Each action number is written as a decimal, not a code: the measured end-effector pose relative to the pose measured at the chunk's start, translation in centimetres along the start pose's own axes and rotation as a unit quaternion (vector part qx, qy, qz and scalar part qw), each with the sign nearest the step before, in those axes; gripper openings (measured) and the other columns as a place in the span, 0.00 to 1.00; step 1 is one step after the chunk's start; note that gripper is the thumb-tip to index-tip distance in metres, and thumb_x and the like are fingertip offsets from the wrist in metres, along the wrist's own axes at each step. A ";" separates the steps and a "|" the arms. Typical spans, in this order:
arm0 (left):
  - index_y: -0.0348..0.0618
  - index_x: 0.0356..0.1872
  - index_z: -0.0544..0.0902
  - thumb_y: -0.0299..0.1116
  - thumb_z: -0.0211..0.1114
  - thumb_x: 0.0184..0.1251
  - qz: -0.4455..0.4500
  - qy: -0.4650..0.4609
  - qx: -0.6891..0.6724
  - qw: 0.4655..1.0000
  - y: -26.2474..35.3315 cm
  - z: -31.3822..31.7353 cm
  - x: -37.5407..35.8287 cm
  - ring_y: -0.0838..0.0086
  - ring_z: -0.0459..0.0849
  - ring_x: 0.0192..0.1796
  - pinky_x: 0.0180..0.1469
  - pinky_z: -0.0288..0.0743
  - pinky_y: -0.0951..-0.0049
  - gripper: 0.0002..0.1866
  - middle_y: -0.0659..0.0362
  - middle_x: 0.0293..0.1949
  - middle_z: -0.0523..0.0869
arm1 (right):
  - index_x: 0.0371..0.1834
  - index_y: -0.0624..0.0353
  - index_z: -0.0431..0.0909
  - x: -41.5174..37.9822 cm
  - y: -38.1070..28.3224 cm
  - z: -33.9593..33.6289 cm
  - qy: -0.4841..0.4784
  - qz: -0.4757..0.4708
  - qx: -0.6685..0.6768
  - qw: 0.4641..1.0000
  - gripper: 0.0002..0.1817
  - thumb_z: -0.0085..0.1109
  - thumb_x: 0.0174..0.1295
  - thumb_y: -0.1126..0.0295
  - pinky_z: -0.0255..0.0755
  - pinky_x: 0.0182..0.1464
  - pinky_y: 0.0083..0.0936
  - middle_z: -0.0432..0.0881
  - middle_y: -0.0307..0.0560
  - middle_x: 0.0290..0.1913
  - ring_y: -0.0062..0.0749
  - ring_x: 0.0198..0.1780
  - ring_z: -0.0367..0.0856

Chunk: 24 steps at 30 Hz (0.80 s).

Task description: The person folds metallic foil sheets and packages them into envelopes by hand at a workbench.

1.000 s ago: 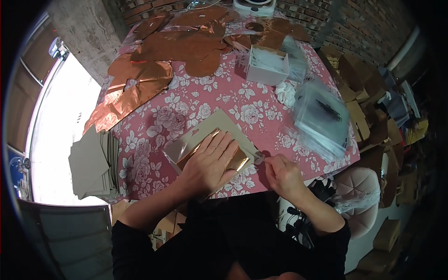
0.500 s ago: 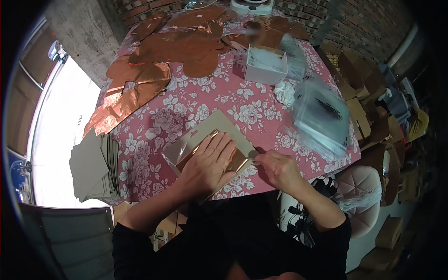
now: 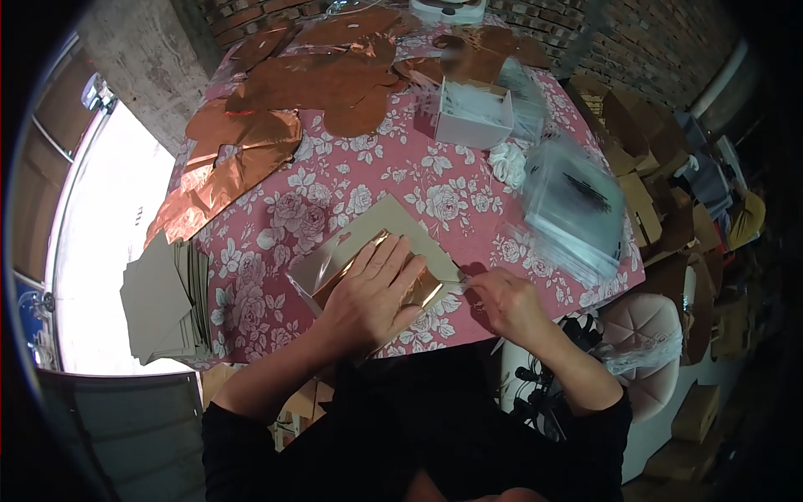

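My left hand lies flat, fingers spread, on a folded copper-coloured foil piece. Beneath the foil is a grey-beige card, set at an angle near the table's front edge, with clear film showing at its left side. My right hand is closed in a pinch just right of the card's right corner. Between its fingertips and the card runs a thin, clear strip, apparently film, too small to make out well.
Grey cards are stacked at the left edge. Copper foil shapes cover the table's back. A white box, a crumpled white bundle and clear plastic sleeves lie at right. A padded chair stands right.
My right hand has moved slightly to the right, away from the card's corner. My left hand stays flat on the foil. The whole view has shifted a little.
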<state>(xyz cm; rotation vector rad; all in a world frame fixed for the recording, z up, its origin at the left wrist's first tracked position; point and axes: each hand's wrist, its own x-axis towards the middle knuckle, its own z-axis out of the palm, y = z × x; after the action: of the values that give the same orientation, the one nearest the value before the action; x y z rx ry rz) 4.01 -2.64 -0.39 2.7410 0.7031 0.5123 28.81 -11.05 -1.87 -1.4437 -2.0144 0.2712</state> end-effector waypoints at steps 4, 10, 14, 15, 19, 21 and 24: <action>0.31 0.62 0.74 0.43 0.69 0.59 0.001 0.030 -0.001 1.000 0.2 -0.1 -0.1 0.44 0.68 0.70 0.74 0.56 0.50 0.33 0.35 0.65 0.72 | 0.31 0.64 0.76 -1.4 -1.5 -0.4 0.019 0.063 -0.096 0.993 0.05 0.65 0.56 0.80 0.76 0.27 0.37 0.80 0.55 0.27 0.48 0.25 0.82; 0.32 0.63 0.73 0.45 0.69 0.61 0.007 0.032 0.024 0.999 0.0 0.3 -0.4 0.45 0.67 0.71 0.75 0.55 0.51 0.34 0.36 0.66 0.71 | 0.25 0.61 0.72 0.0 -3.3 0.3 -0.015 0.040 -0.167 0.985 0.11 0.66 0.58 0.72 0.73 0.22 0.38 0.79 0.53 0.21 0.48 0.20 0.80; 0.33 0.64 0.73 0.46 0.68 0.62 0.003 0.033 0.032 0.999 -0.1 0.7 -0.5 0.46 0.66 0.71 0.76 0.53 0.52 0.34 0.36 0.66 0.71 | 0.25 0.61 0.72 1.3 -3.2 1.0 -0.035 0.034 -0.184 0.982 0.12 0.65 0.59 0.69 0.73 0.21 0.38 0.79 0.53 0.20 0.49 0.20 0.80; 0.33 0.64 0.73 0.46 0.68 0.62 0.000 0.031 0.034 0.999 -0.1 0.7 -0.5 0.46 0.66 0.71 0.76 0.53 0.52 0.34 0.37 0.67 0.70 | 0.25 0.61 0.73 1.6 -3.3 1.2 -0.042 0.031 -0.200 0.978 0.12 0.65 0.59 0.68 0.74 0.22 0.38 0.79 0.53 0.21 0.49 0.20 0.81; 0.37 0.69 0.70 0.48 0.64 0.66 -0.013 -0.006 0.040 0.999 -0.3 0.8 -0.6 0.48 0.61 0.75 0.78 0.49 0.52 0.35 0.40 0.71 0.66 | 0.28 0.62 0.73 1.9 -3.0 1.7 -0.059 0.042 -0.238 0.969 0.10 0.63 0.61 0.68 0.75 0.22 0.38 0.81 0.54 0.23 0.49 0.21 0.82; 0.37 0.69 0.70 0.48 0.64 0.65 -0.016 -0.007 0.040 0.999 -0.3 0.7 -0.6 0.48 0.61 0.75 0.78 0.49 0.53 0.35 0.40 0.71 0.65 | 0.29 0.62 0.74 1.7 -2.8 1.6 -0.060 0.047 -0.217 0.973 0.10 0.63 0.61 0.69 0.75 0.23 0.39 0.81 0.55 0.23 0.49 0.21 0.82; 0.37 0.69 0.70 0.48 0.65 0.65 -0.019 -0.006 0.038 0.999 -0.4 0.8 -0.6 0.49 0.61 0.75 0.78 0.50 0.53 0.35 0.40 0.71 0.65 | 0.30 0.62 0.74 1.6 -2.3 1.6 -0.067 0.051 -0.195 0.977 0.09 0.62 0.61 0.69 0.75 0.23 0.40 0.81 0.55 0.24 0.50 0.22 0.82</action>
<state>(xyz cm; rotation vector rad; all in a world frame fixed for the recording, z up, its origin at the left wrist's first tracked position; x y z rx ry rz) 3.65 -2.79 -1.44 2.7931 0.7850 0.4693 25.73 -10.22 -1.34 -1.8140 -2.1925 0.0131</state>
